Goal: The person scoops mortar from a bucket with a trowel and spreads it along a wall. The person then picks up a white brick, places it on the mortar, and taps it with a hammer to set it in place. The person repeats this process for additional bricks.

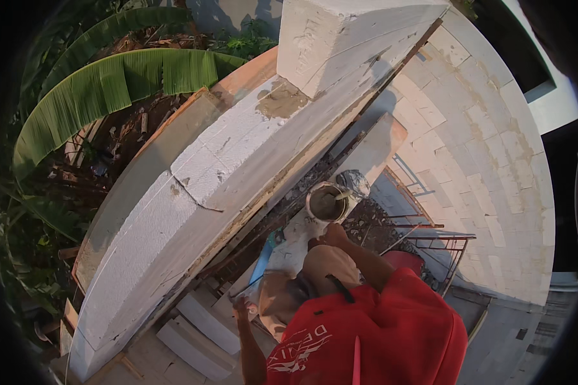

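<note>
A round bucket (327, 203) of grey mortar stands on a plank in front of me, with a pale handle (344, 194) sticking up at its far right rim. My right hand (331, 235) is closed at the near side of the bucket; what its fingers grip is hidden. Lower down on the left, my left hand (241, 307) is curled beside a thin dark rod-like edge, too small to name. A low wall of pale blocks (205, 163) runs diagonally on my left. Wet mortar (280, 99) lies on its top, against a taller white block (311, 48).
A crumpled silvery thing (354, 182) sits behind the bucket. Red metal scaffold frames (453, 239) stand on the right, below a curved block wall (494, 147). Loose white blocks (199, 340) lie low on the left. Banana leaves (122, 83) hang beyond the low wall.
</note>
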{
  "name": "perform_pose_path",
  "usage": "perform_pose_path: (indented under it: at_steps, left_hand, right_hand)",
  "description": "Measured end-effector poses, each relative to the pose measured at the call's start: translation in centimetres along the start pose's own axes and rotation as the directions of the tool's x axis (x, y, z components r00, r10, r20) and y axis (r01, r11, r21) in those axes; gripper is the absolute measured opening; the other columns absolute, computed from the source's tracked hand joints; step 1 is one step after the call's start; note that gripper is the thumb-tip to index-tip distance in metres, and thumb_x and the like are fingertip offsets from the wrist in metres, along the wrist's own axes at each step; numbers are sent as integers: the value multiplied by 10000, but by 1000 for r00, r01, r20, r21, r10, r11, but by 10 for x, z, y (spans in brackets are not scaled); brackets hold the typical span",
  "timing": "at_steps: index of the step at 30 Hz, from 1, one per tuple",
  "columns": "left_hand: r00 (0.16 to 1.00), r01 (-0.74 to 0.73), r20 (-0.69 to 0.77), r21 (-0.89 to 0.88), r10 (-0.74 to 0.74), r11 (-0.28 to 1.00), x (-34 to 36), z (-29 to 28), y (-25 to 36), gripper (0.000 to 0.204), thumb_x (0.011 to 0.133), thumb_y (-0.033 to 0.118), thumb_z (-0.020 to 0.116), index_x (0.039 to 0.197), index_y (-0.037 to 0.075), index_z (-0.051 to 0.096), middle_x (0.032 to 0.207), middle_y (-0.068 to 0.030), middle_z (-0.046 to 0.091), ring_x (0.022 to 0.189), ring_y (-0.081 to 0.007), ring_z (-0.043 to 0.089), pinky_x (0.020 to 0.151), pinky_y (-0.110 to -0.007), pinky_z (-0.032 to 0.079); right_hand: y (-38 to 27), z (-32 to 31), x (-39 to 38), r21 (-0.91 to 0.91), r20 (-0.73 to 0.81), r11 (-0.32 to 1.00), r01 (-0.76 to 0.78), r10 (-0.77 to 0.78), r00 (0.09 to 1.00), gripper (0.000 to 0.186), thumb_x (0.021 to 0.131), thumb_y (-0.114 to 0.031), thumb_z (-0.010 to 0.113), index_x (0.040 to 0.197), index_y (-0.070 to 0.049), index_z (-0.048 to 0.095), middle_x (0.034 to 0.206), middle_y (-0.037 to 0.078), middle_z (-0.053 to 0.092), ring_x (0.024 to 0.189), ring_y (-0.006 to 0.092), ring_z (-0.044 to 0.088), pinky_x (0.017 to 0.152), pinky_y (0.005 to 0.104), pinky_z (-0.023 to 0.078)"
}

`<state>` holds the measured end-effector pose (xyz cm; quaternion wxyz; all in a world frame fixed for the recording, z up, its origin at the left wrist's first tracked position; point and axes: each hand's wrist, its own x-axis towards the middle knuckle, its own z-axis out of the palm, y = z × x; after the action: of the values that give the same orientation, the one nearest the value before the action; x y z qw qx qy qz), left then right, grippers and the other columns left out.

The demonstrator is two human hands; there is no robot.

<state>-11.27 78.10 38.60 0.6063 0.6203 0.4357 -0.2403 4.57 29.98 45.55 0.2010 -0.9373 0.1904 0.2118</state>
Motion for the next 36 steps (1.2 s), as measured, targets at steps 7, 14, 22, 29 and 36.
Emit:
perform_pose_path:
  at_steps: [7,14,22,29,36]
  left_hand:
    - [965,194,59,487,-254,852,-6,67,92,464,953,400,598,1317,117,652,1224,-55,709,1095,-161,665,847,-349,462]
    - [961,-15,214,671,-174,741,43,187,122,449,1010,367,587,1316,47,662,1182,-110,733,1084,-228,697,905,-372,518]
    - [815,-153,513,639,-269,754,158,487,93,446,1061,290,589,1378,-22,593,1364,-181,639,1306,-246,575,1134,-349,399]
    - [853,10,494,310,-170,951,182,676,55,570,1041,397,615,1425,-16,532,1397,-200,580,1292,-272,585,1090,-351,455]
    - [899,72,391,312,-197,947,200,647,60,346,1075,326,546,1166,3,631,1027,-92,626,906,-236,726,826,-352,618]
  right_hand:
    - [130,1,29,94,217,885,-457,430,877,532,866,-498,733,1013,13,752,1038,269,720,1033,454,687,890,528,554]
    - [287,83,209,399,-73,768,-502,572,817,525,921,-431,713,1234,-13,665,1174,259,683,1140,435,640,973,515,501]
    - [333,141,385,135,204,785,-605,576,792,610,894,-533,701,1283,-68,636,1222,248,684,1143,439,666,934,525,544]
    - [304,170,393,74,617,919,-388,263,741,351,870,-342,721,1018,-25,761,1079,202,754,1039,372,733,877,479,588]
    - [323,135,260,75,375,934,-351,299,878,401,889,-249,715,1190,-38,555,1028,232,723,975,452,711,785,556,564]
